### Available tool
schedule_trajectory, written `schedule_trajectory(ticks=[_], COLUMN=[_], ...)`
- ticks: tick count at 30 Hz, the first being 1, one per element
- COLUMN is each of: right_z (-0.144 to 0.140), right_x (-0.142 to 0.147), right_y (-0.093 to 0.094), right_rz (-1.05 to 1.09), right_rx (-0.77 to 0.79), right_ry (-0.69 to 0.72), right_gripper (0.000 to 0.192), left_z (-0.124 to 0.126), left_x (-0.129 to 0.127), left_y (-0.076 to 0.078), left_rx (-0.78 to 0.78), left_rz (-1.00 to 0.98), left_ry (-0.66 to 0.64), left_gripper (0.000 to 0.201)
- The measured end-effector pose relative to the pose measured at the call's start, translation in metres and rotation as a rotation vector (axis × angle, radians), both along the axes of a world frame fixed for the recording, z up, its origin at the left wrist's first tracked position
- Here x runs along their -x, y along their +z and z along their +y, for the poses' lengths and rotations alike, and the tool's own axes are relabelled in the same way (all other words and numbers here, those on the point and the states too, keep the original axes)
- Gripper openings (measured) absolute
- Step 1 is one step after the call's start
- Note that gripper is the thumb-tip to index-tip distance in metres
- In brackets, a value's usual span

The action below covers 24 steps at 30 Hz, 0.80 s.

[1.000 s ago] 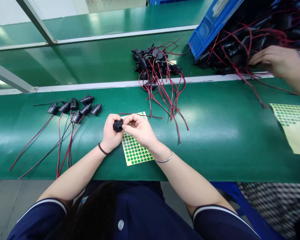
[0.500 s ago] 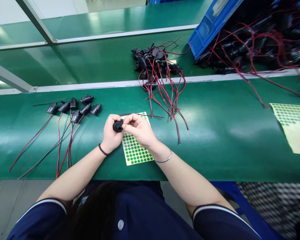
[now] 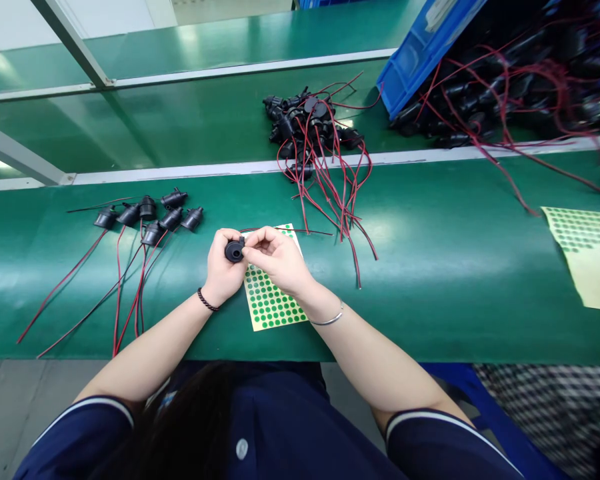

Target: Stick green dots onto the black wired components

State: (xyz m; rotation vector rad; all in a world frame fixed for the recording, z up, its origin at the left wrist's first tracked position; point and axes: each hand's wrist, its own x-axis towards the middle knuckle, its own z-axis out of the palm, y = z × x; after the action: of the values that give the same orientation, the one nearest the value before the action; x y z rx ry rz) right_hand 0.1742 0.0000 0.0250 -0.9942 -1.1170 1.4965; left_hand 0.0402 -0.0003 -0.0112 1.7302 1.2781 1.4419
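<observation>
Left hand (image 3: 223, 267) grips the black socket (image 3: 235, 251), fingers wrapped round its body, just above the far-left corner of the green dot sticker sheet (image 3: 269, 292). Right hand (image 3: 279, 259) pinches in at the socket's right edge, fingertips (image 3: 246, 249) narrow and touching it. Round open face points up toward the camera; its long axis cannot be made out. Red wire (image 3: 285, 231) trails right.

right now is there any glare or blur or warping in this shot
Head view: overhead lights throw pale glare patches on the green conveyor belt; the wide lens bows the white rail; the wired parts in the blue bin look smeared at top right; the hands on the black socket and the green dot sticker sheet are sharp.
</observation>
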Motion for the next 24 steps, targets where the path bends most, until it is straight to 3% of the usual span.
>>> schedule_trajectory(ticks=[14,24], right_z=[-0.002,0.0], right_x=[0.0021,0.0001], right_y=[-0.001,-0.0035], right_rz=[-0.077,0.001], right_rx=[-0.039,0.01], right_ry=[-0.018,0.01], right_gripper=[0.023,0.024], left_z=[0.0012,0.0004], left_x=[0.0015,0.0022], left_y=[-0.0021,-0.0034], left_rx=[-0.02,-0.072], left_rz=[0.055,0.081], left_ry=[0.02,-0.007], left_gripper=[0.024,0.025])
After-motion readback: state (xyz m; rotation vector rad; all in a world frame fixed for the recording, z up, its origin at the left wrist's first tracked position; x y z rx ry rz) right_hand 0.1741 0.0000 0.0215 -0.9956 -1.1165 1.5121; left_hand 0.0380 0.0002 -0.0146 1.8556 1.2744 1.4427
